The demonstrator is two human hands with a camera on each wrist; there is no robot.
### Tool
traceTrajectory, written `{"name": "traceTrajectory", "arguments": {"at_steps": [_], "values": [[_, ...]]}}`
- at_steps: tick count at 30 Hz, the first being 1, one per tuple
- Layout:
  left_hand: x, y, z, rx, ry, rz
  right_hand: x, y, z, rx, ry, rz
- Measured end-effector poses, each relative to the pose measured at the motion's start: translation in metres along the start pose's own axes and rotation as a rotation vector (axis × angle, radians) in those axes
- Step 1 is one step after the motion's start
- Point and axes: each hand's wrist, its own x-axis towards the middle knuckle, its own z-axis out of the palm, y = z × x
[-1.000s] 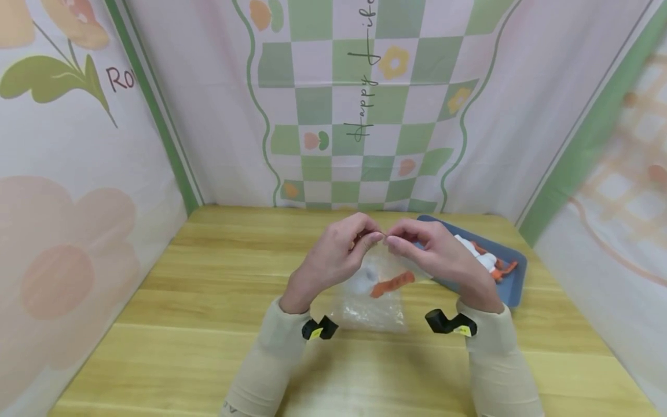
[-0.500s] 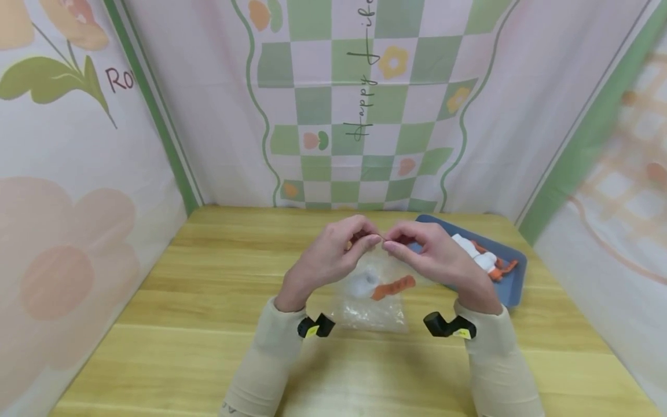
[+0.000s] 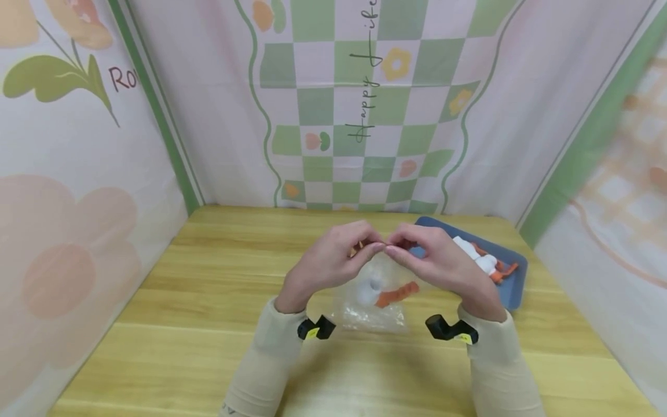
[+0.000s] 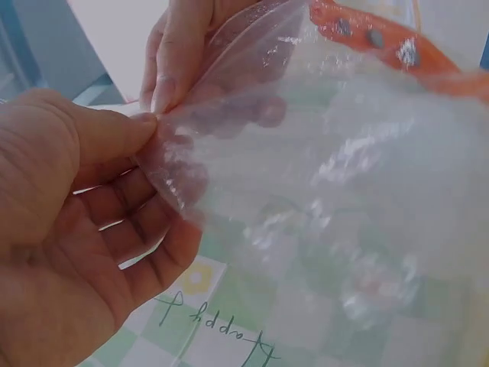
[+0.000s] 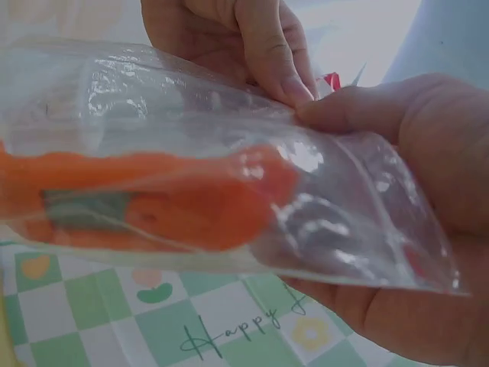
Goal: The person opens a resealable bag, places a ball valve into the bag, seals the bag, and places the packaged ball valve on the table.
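A clear plastic bag (image 3: 372, 318) hangs upright from both hands over the middle of the table. Inside it show a long orange piece (image 3: 398, 294) with a wavy edge and a white rounded thing (image 3: 370, 288). My left hand (image 3: 333, 258) pinches the bag's top edge between thumb and forefinger. Right beside it, my right hand (image 3: 440, 255) pinches the same edge, the fingertips of both hands meeting. Dark patches mark the orange piece (image 5: 153, 202) in the right wrist view. Through the film (image 4: 321, 176), the left wrist view shows fingers behind the bag.
At the right stands a blue tray (image 3: 515, 295) holding white pieces (image 3: 486, 264) and orange pieces (image 3: 504, 271). The wooden table (image 3: 208, 324) reaches back to a patterned cloth (image 3: 344, 168), with more cloth along both sides.
Both hands have sunk slightly, with their fingertips now pressed together at the bag's edge. The orange piece sits a little lower in the head view. Both hands keep their pinch.
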Motion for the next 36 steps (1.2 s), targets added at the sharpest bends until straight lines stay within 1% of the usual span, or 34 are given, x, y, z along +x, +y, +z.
{"name": "traceTrajectory", "arguments": {"at_steps": [5,9,12,19,24,27,32,36], "values": [[-0.0011,-0.0002,0.0001,0.003,0.028,0.012,-0.0020,0.0010,-0.0011,0.018,-0.034,0.066],[-0.0018,-0.0007,-0.0001,0.000,0.039,0.003,-0.0024,0.0018,-0.0018,0.025,-0.049,0.077],[-0.0019,-0.0005,0.0000,-0.001,0.041,-0.003,-0.0024,0.0026,-0.0021,0.026,-0.047,0.061],[-0.0016,0.0011,-0.0012,-0.010,0.034,-0.018,-0.0020,0.0033,-0.0030,0.016,-0.016,0.016],[-0.0019,0.0016,-0.0023,-0.030,0.017,-0.032,-0.0018,0.0008,-0.0024,-0.026,0.002,-0.037],[-0.0018,0.0021,-0.0019,-0.024,0.007,-0.035,-0.0019,-0.0014,-0.0019,-0.041,0.003,-0.062],[-0.0013,0.0028,0.0000,-0.016,0.007,-0.026,-0.0020,-0.0032,-0.0012,-0.049,0.003,-0.064],[-0.0013,0.0033,0.0007,-0.007,0.024,-0.004,-0.0016,-0.0032,-0.0009,-0.040,-0.001,-0.054]]}}
